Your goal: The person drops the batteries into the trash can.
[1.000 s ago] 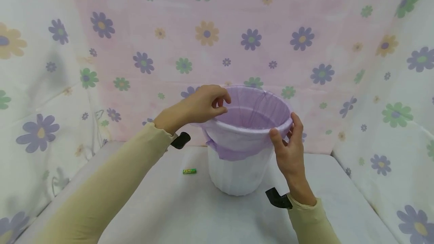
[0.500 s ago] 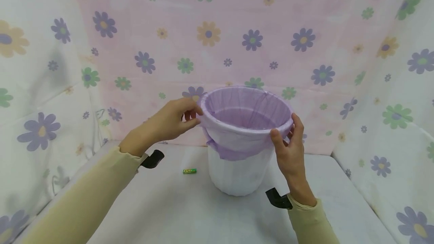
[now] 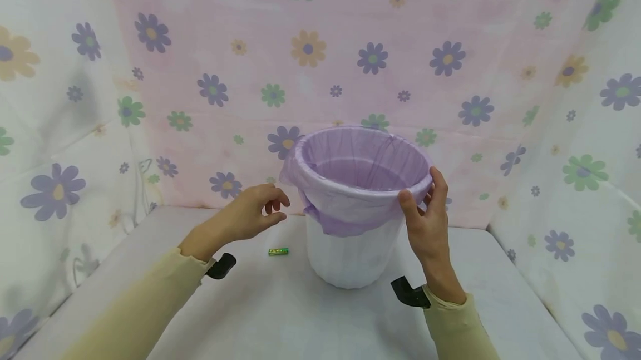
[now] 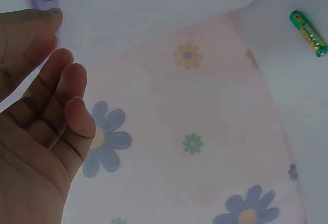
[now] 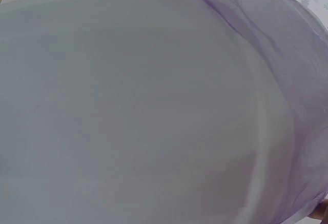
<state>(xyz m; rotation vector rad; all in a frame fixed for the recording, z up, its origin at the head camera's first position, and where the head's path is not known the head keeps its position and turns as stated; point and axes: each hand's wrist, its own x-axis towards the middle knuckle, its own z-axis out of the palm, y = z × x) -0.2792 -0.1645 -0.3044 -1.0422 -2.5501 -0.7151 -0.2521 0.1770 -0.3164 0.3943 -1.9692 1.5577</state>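
Observation:
A white bin (image 3: 354, 260) stands upright on the table, lined with a thin purple plastic bag (image 3: 345, 225) folded over its rim. My right hand (image 3: 429, 232) grips the lined rim at the right, thumb on the near side. In the right wrist view the bin's wall (image 5: 128, 106) and the bag (image 5: 307, 80) fill most of the picture; only a bit of finger shows at the corner. Left of the bin, my left hand (image 3: 247, 212) hangs in the air, fingers loosely curled and holding nothing. Below it a green-and-gold battery (image 3: 278, 251) lies on the table.
A white-covered table (image 3: 280, 315) spreads under the bin. Flower-patterned cloth (image 3: 320, 70) hangs behind it and along both sides. A black camera mount (image 3: 221, 266) sits at the left wrist, and another mount (image 3: 408, 292) at the right.
My left hand has let go of the left rim and moved down and left, away from the bin. The bag's edge now flares out there. The right hand keeps its grip.

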